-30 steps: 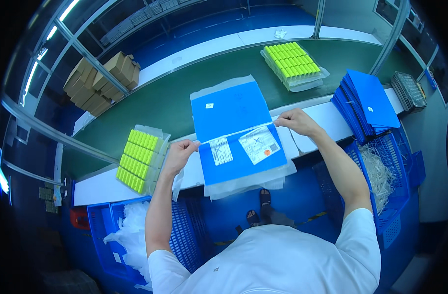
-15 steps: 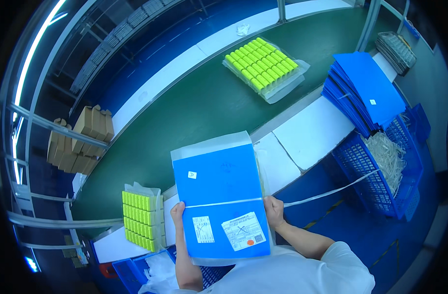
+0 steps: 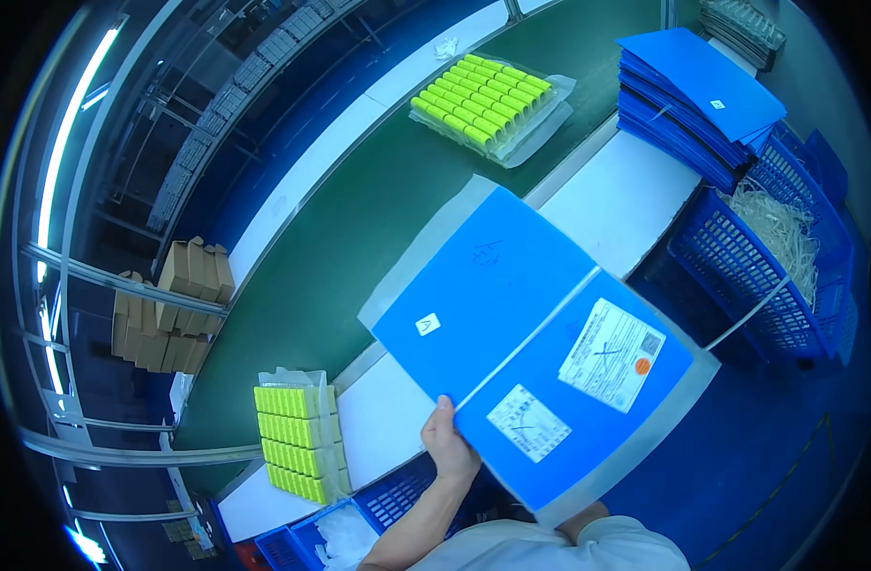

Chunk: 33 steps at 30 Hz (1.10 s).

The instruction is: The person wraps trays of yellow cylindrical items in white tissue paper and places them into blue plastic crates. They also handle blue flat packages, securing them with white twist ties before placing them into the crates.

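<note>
A blue plastic sheet (image 3: 488, 276) with white paper labels fills the middle of the view, tilted, with clear plastic showing past its edges. Across it runs a thin white strap (image 3: 531, 335). My left hand (image 3: 450, 443) is closed on the sheet's left edge, thumb on top near the strap. Only a bit of my right forearm (image 3: 580, 521) shows below the sheet; the right hand is hidden behind it. More strap (image 3: 750, 312) stretches from the sheet's right corner toward a blue basket (image 3: 740, 257) holding a tangle of pale strapping.
On the green conveyor (image 3: 312, 285) lies a tray of yellow-green cylindrical cells (image 3: 483, 100). Another stack of such cells (image 3: 297, 443) stands at the near left. Blue sheets (image 3: 702, 90) are piled at the right; brown cartons (image 3: 183, 285) stand far left. A metal rail (image 3: 169, 457) crosses the left.
The blue sheet has turned clockwise and swung to the right, its labelled end now lower right. My left hand still grips its edge; my right hand has gone out of sight behind it.
</note>
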### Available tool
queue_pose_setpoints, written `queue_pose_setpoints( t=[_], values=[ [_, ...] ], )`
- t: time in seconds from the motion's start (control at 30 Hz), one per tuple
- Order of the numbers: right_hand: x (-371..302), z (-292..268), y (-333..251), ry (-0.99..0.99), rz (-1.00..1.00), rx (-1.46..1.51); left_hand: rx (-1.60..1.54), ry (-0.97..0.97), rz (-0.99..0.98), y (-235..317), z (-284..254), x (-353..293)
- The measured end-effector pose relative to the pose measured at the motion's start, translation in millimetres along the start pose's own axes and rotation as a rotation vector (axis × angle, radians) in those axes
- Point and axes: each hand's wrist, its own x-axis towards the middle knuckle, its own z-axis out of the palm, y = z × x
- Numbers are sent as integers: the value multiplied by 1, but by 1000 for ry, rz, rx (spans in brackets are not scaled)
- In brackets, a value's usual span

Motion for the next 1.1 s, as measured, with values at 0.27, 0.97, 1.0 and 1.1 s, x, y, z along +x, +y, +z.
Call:
queue_pose_setpoints(
  t=[0.27,0.97,1.0,1.1],
  values=[
    [3,-24,-47,-322,59,462,336,-255,-17,11,-65,-23],
    [11,-61,-547,-698,-814,-1167,268,-324,-90,-5,-15,-16],
    [27,-53,-540,-680,-833,-1126,205,-303,-144,5,-14,-22],
    [65,-37,-523,-696,-847,-1004,61,-198,-125,50,-10,-37]
  ],
)
